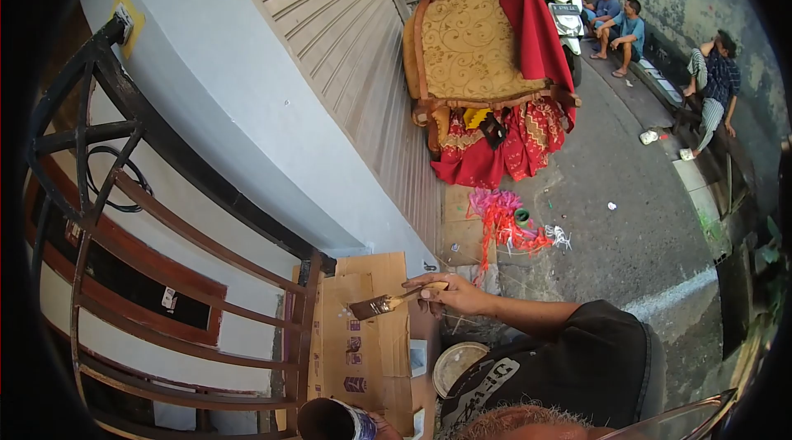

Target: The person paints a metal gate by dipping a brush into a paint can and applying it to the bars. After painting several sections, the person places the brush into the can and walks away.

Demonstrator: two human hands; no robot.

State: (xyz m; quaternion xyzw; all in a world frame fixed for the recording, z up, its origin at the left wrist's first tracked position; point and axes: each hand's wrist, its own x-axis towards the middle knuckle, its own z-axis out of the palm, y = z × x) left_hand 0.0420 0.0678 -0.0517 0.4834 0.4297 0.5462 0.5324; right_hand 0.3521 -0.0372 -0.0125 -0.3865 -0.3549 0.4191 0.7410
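My right hand (455,293) is closed around the wooden handle of a paintbrush (381,305). Its bristles are dark with brown paint and point left, over a flattened cardboard sheet (355,341), a short way from the railing. At the bottom edge, part of my left hand (384,427) grips a paint can (340,421). The can's mouth looks dark, and its contents are hard to make out. A metal railing (198,301) with brown bars and a black curved top beam (198,172) stands to the left of both hands.
Beside my arm sits a round pale lid or bucket (459,367). A patterned sofa (470,44) with red cloth stands up the alley, near tangled red plastic (511,225). A motorbike (567,23) and several seated people line the right side. A roller shutter (330,19) borders the left.
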